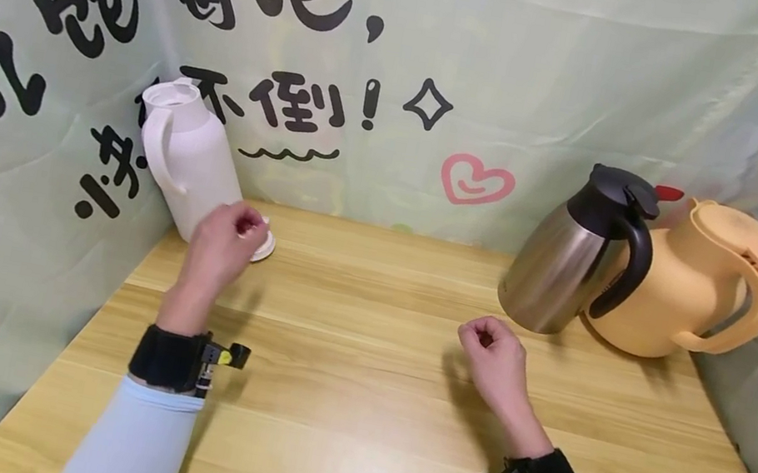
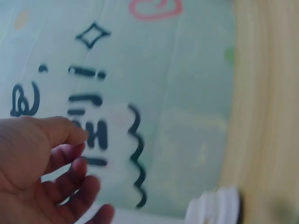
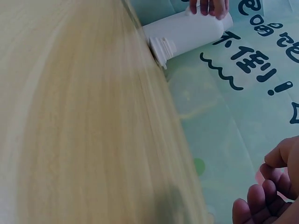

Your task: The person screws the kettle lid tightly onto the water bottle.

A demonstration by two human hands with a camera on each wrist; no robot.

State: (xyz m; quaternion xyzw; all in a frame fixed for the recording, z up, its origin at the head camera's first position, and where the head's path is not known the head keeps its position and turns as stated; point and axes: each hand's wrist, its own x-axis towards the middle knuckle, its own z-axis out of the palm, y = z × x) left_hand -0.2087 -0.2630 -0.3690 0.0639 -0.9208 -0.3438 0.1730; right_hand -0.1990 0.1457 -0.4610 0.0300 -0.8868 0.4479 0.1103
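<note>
A white thermos jug (image 1: 205, 164) stands at the table's back left, its spout end uncovered. Beside its base lies a white lid (image 1: 265, 246), partly behind my left hand; the lid (image 2: 212, 207) also shows in the left wrist view. My left hand (image 1: 224, 239) hovers in front of the jug, and the left wrist view shows its loosely bent fingers (image 2: 74, 186) around nothing. Over the table's middle right hangs my right hand (image 1: 497, 363), loosely curled and holding nothing, near the steel thermos jug (image 1: 550, 258) with a black lid and handle.
A yellow-orange jug (image 1: 651, 293) stands at the right, partly behind the steel one. A printed cloth (image 1: 399, 37) closes off the back and sides of the wooden table (image 1: 335, 398). Something red (image 1: 668, 193) shows behind the steel jug's lid.
</note>
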